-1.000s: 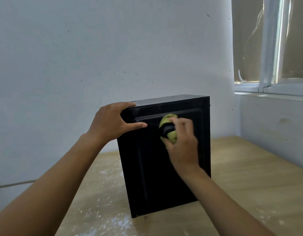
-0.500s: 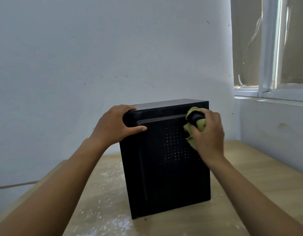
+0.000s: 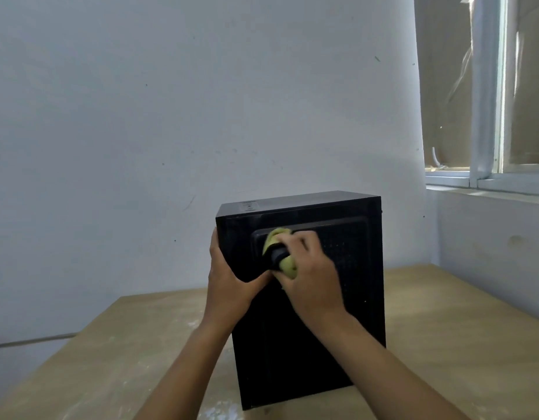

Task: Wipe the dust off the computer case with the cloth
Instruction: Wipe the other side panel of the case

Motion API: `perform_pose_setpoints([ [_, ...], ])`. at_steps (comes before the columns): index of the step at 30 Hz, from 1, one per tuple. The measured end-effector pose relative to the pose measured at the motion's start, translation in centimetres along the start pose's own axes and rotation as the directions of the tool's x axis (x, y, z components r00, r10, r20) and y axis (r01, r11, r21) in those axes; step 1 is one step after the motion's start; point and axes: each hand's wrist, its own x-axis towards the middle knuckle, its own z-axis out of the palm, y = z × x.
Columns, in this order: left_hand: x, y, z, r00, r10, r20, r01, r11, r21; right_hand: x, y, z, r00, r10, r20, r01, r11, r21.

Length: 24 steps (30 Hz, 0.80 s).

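Wooden table (image 3: 444, 344); left hand (image 3: 228, 286) grips computer case (image 3: 277, 359); right hand (image 3: 310, 280) presses cloth (image 3: 288, 265).

Wall (image 3: 201, 116) close behind case (image 3: 307, 344).

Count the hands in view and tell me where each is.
2. The left hand grips the left edge of the computer case; the right hand holds the cloth against the upper left of its near panel. None seems hidden.

1 head cam, wide-angle, faces fwd & down; computer case (image 3: 277, 344) close, centre frame.
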Motion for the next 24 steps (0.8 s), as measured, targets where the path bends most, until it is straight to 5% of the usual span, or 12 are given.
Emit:
perform_pose_setpoints([
  [4, 0.2, -0.5, -0.3, 0.998, 0.037, 0.047, -0.036, 0.999, -0.004, 0.3, -1.0, 0.5, 0.961, -0.241, 0.132, 0.254, 0.963, -0.092],
  [7, 0.0, -0.4, -0.5, 0.998, 0.027, 0.056, -0.027, 1.0, 0.001, 1.3, -0.7, -1.1, 0.931, -0.294, 0.217, 0.329, 0.933, -0.148],
  [12, -0.4, 0.0, -0.5, 0.998, 0.035, 0.048, -0.036, 0.999, 0.021, 4.3, 1.8, -4.9, 0.994, 0.109, 0.003, -0.107, 0.976, -0.19],
  [14, -0.4, -0.1, -0.4, 0.999, 0.03, 0.044, -0.031, 0.999, 0.023, 4.8, 2.6, -5.6, 0.987, 0.16, -0.023, -0.162, 0.975, -0.151],
  [24, -0.1, -0.1, -0.4, 0.998, 0.055, 0.023, -0.054, 0.998, -0.019, 4.4, -2.8, -0.3, 0.968, -0.204, 0.144, 0.222, 0.967, -0.122],
])
